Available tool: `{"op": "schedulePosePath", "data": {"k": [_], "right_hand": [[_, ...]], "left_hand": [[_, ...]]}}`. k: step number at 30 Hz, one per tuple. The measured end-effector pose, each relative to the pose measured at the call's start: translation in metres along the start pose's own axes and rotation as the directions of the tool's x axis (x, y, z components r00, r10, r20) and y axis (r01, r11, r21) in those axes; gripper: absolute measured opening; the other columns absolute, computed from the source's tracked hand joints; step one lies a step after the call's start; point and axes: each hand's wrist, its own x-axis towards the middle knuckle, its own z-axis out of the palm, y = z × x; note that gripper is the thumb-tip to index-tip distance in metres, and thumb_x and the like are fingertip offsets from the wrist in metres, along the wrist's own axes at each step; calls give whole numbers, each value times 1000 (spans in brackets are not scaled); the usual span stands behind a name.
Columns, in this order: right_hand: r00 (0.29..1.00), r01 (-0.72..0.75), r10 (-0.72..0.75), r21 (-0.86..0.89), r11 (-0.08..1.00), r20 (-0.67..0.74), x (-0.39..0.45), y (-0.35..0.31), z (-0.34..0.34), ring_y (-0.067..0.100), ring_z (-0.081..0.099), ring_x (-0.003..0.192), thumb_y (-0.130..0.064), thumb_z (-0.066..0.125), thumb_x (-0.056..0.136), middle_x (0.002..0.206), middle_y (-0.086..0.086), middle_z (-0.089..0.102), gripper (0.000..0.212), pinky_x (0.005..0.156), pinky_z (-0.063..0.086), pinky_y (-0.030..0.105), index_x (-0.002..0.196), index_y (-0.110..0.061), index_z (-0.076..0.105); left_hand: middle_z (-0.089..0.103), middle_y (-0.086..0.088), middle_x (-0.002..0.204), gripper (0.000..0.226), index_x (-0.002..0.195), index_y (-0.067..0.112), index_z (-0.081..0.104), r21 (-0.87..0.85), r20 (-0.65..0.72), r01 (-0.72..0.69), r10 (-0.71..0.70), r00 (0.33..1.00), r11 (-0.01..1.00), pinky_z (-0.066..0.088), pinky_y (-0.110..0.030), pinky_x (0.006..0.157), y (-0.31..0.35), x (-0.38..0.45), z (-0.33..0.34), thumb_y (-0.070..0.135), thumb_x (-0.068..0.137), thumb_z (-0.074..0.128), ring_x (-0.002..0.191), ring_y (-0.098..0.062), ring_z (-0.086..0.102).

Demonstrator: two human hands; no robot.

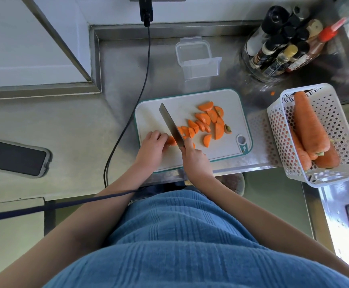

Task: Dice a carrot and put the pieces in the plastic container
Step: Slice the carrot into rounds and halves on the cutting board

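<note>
Bottles (281,53) (labels unreadable) behind basket (315,138)

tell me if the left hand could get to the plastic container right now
Probably not straight away: the left hand is holding a carrot piece against the knife. Once it lets go, the way over the board to the plastic container looks free.

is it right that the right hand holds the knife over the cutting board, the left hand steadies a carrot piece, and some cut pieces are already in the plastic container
Not quite. The head view shows the plastic container holding no carrot; the cut pieces all lie on the cutting board. The rest holds: the right hand holds the knife over the board, and the left hand steadies a carrot piece.
</note>
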Motion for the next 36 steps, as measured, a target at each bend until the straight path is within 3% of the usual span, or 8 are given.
{"op": "schedulePosePath", "data": {"k": [7,20,26,31,34,36], "right_hand": [[1000,15,-15,-46,999,5,0,3,3,44,63,80,-30,28,105,89,24,66,38,61,46,42,137,-11,30],[999,39,-37,-97,995,24,4,3,-1,43,64,83,-29,28,105,91,22,66,32,61,44,40,130,-10,33],[995,7,12,-194,981,100,13,3,3,40,64,88,-6,39,100,99,19,64,26,64,40,38,123,-12,30],[996,14,-3,-118,993,93,13,9,-1,42,63,85,-27,29,104,94,21,64,29,68,47,43,130,-13,31],[999,-12,19,-120,993,51,6,17,-4,42,62,84,-30,28,105,91,22,64,34,64,44,40,135,-15,31],[999,-46,47,-78,996,19,2,21,-8,43,62,83,-32,27,105,90,24,64,32,63,44,41,129,-13,34]], "left_hand": [[52,-18,78,9,88,0,62,-9,-7,-13,13,1000,1000,49,-44,64,0,2,0,-5,80,60,76,-37,52],[55,-16,79,8,89,0,62,-8,-17,-18,18,1000,1000,49,-43,68,-1,4,1,-3,82,62,78,-35,53],[53,-18,77,20,82,0,58,-17,26,45,-45,999,999,47,-43,60,1,4,0,-11,69,69,74,-37,53],[53,-16,76,16,79,2,56,-37,8,36,-35,999,999,47,-42,61,2,4,0,-7,74,69,72,-36,52],[54,-16,77,13,80,2,57,-46,-13,22,-22,1000,999,48,-43,63,0,4,1,-5,77,68,74,-35,53],[55,-17,78,8,81,1,58,-52,-24,19,-21,999,998,48,-44,65,-1,3,2,-3,80,65,76,-36,53]]}}
